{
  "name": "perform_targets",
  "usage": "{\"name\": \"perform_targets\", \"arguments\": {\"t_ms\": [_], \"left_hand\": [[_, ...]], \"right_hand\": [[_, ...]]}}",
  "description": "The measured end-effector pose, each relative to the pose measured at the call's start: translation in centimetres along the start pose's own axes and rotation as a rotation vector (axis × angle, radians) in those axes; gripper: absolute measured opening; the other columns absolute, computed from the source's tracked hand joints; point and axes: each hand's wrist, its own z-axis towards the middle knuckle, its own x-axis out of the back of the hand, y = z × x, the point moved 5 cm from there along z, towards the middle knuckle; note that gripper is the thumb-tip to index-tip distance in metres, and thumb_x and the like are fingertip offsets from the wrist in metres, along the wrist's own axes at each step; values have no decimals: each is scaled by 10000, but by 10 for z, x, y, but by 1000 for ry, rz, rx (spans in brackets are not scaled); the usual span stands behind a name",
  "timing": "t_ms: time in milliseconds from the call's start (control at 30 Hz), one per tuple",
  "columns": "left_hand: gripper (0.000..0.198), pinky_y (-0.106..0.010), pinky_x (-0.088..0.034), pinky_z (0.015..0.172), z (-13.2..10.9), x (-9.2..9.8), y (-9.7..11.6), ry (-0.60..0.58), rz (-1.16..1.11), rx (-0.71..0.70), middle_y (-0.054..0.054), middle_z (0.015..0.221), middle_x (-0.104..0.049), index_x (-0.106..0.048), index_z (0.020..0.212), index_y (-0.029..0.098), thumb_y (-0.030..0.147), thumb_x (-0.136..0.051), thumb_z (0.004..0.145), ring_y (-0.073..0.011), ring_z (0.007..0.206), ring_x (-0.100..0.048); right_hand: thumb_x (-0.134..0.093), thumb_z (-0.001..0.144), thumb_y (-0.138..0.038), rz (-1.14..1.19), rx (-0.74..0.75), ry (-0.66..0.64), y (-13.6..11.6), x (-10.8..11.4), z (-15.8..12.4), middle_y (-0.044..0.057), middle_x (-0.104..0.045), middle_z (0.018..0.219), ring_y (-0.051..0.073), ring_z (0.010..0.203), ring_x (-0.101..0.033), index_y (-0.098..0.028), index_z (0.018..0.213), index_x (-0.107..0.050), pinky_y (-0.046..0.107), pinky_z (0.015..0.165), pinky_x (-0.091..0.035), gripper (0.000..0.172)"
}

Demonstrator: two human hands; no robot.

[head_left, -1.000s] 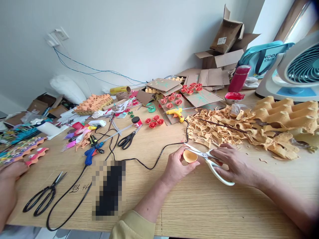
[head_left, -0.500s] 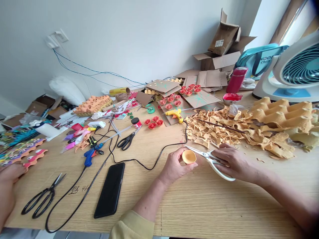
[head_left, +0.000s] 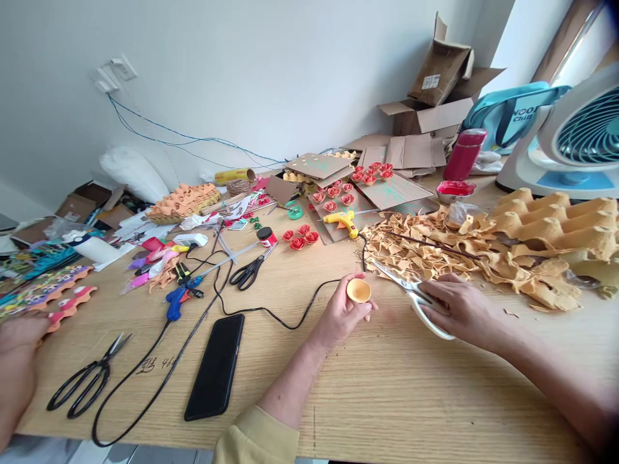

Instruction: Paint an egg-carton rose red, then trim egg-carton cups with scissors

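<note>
Between the fingers and thumb of my left hand (head_left: 341,312) is a small yellow egg-carton cup (head_left: 358,291), its hollow side turned up toward me. My right hand (head_left: 461,309) grips white-handled scissors (head_left: 430,320), whose blades point up and left toward the pile of yellow carton scraps (head_left: 425,241). The blades are apart from the cup. Behind my hands lies a yellow glue gun (head_left: 341,223) on cardboard, beside several red carton flowers (head_left: 300,236).
A black phone (head_left: 215,367), black scissors (head_left: 91,377) and a blue glue gun (head_left: 176,299) with its looping cord lie to the left. Another person's hand (head_left: 22,335) is at the left edge. Egg trays (head_left: 556,216) and a fan (head_left: 575,142) stand right.
My left hand has moved slightly up and left and tilted the cup. The scissors have drawn away to the right, their blades closer together than before.
</note>
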Motion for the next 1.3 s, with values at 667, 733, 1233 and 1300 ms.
{"name": "perform_targets", "arguments": {"t_ms": [667, 733, 1233, 1300], "left_hand": [[441, -282, -528, 831, 5, 5, -5, 65, 119, -72, -65, 989, -666, -610, 1094, 138, 210, -797, 701, -155, 867, -643], [436, -282, -527, 835, 5, 6, -5, 75, 152, -86, -75, 1016, -674, -625, 1093, 134, 223, -799, 703, -170, 905, -633], [384, -235, -482, 717, 3, 0, -1, 36, 215, -92, -25, 882, -624, -647, 992, 140, 229, -813, 657, -146, 800, -572], [379, -239, -489, 724, 2, -1, 0, 24, 216, -89, -33, 888, -629, -656, 983, 135, 229, -815, 652, -152, 809, -580]], "right_hand": [[-518, 983, -353, -5, 63, -68, -2, -8, -3, 0, -610, 711, 171, 646, -551, -225, 805, -494, 344, 753, -370, 221], [-539, 971, -351, 4, 71, -81, -4, -9, -3, -17, -580, 687, 160, 622, -529, -226, 786, -482, 338, 742, -358, 230], [-548, 975, -367, 54, 103, -181, -11, -11, -2, -13, -573, 760, 161, 691, -518, -220, 810, -482, 365, 799, -330, 231], [-554, 971, -359, 51, 105, -184, -11, -11, -2, -13, -572, 763, 162, 697, -518, -219, 816, -482, 367, 804, -331, 221]]}}
